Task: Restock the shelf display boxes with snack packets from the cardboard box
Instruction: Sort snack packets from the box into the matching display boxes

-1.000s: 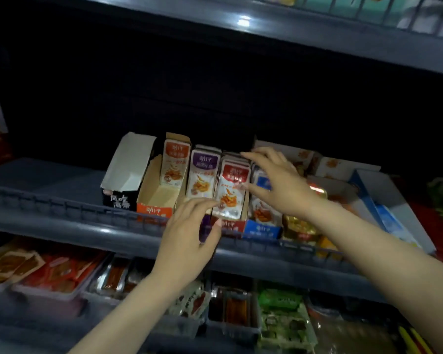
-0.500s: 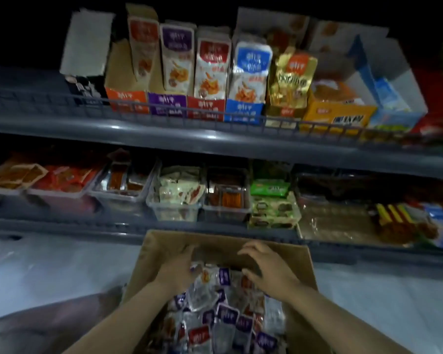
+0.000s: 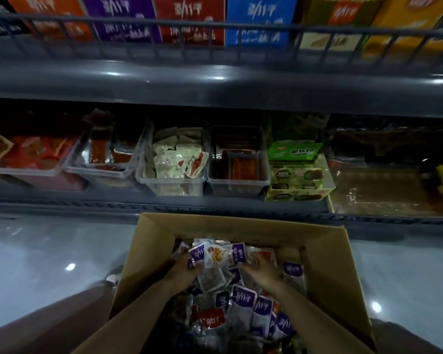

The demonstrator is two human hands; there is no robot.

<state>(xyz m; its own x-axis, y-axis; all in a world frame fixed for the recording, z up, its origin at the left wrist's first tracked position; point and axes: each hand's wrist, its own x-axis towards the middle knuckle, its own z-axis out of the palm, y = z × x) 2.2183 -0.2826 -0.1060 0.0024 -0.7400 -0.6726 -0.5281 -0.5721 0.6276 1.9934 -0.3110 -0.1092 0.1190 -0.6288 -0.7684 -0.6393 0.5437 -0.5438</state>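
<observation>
A person is bending over a cardboard box (image 3: 325,264) that is sitting open on the shiny floor (image 3: 36,264). The box is holding a big heap of snack packets (image 3: 243,300), mostly with purple tops and a few with red ones.

Both arms are reaching down into the box. The left hand (image 3: 186,270) is resting at the far left side of the heap. Its fingers are curling round a few packets with purple tops and are holding them in a little bunch. The right hand (image 3: 262,275) is lying near the middle of the heap, just beside the left hand. Its fingers are bending down among the packets and touching them (I cannot tell if they are really holding one).

Past the far edge of the box, a low shelf is holding clear tubs (image 3: 174,185) of other snacks and a green box (image 3: 297,192). Higher up above the box, the display boxes (image 3: 256,19) are standing in a row, orange, purple, red, blue and yellow, behind a wire rail (image 3: 215,23). Only their fronts are showing, so I cannot tell how full they are.
</observation>
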